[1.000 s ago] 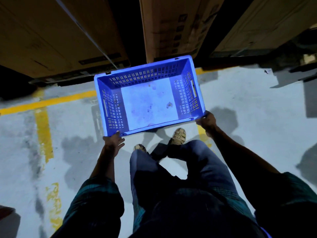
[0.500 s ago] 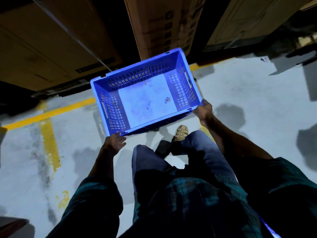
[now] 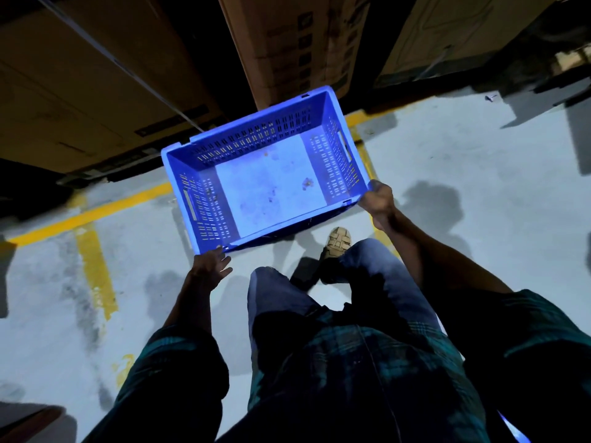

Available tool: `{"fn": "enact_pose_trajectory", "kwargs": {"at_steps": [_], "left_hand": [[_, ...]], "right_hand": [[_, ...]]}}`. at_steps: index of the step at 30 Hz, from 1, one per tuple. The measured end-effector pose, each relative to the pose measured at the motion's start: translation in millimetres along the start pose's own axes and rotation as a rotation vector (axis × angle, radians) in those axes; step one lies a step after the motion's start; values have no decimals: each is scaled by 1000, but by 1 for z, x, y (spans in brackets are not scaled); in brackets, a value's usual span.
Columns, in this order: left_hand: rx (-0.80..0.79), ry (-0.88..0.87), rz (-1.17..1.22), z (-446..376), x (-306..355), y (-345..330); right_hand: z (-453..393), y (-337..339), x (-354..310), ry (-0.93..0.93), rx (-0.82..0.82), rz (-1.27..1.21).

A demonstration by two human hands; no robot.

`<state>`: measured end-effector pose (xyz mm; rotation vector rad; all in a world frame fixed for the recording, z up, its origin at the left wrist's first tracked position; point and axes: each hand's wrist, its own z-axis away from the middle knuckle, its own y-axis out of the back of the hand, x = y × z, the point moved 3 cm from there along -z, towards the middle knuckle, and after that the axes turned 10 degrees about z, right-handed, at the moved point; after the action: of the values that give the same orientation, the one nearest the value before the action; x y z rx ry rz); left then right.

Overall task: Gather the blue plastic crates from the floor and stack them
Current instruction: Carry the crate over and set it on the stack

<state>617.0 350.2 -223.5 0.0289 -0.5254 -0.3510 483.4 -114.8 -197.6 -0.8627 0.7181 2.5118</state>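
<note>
An empty blue plastic crate (image 3: 267, 183) with slotted walls hangs in the air in front of me, tilted with its right end higher. My left hand (image 3: 209, 266) holds the crate's near left corner from below, fingers curled under the rim. My right hand (image 3: 377, 199) grips its near right corner. The crate floor is pale and stained. My legs in jeans and one sandalled foot (image 3: 337, 241) show beneath it. No other crate can be seen clearly.
Large brown cardboard boxes (image 3: 287, 43) stand along the far side, with dark gaps between them. Yellow painted lines (image 3: 92, 260) cross the grey concrete floor at the left. A brown object (image 3: 28, 423) lies at the bottom left corner.
The crate has risen and turned counter-clockwise, its right end swinging up and away. Both hands kept their hold on the near corners. My view shifted slightly as I stepped.
</note>
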Motion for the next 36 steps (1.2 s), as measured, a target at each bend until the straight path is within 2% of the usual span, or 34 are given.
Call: {"fn": "enact_pose_trajectory", "kwargs": {"at_steps": [1, 3, 7, 10, 15, 17, 22, 26, 29, 36], "left_hand": [[35, 47, -8, 11, 3, -4], [-9, 123, 122, 27, 14, -15], [74, 153, 218, 42, 30, -29], [138, 224, 368, 43, 25, -42], [275, 177, 362, 50, 23, -50], [235, 199, 376, 54, 23, -51], [211, 171, 354, 63, 22, -42], [190, 143, 322, 68, 18, -38], [108, 114, 297, 80, 19, -41], [-54, 103, 148, 122, 21, -39]], "right_hand": [[8, 1, -5, 4, 3, 10], [12, 4, -6, 12, -20, 42], [-5, 3, 15, -11, -102, 46], [25, 2, -12, -73, -98, -14], [41, 2, -33, -68, -108, -122], [40, 2, -30, -27, -141, -161], [60, 6, -31, -87, -189, -97], [71, -4, -38, -129, -181, 4], [90, -17, -47, -154, -170, 45], [188, -56, -37, -73, -145, -97]]}}
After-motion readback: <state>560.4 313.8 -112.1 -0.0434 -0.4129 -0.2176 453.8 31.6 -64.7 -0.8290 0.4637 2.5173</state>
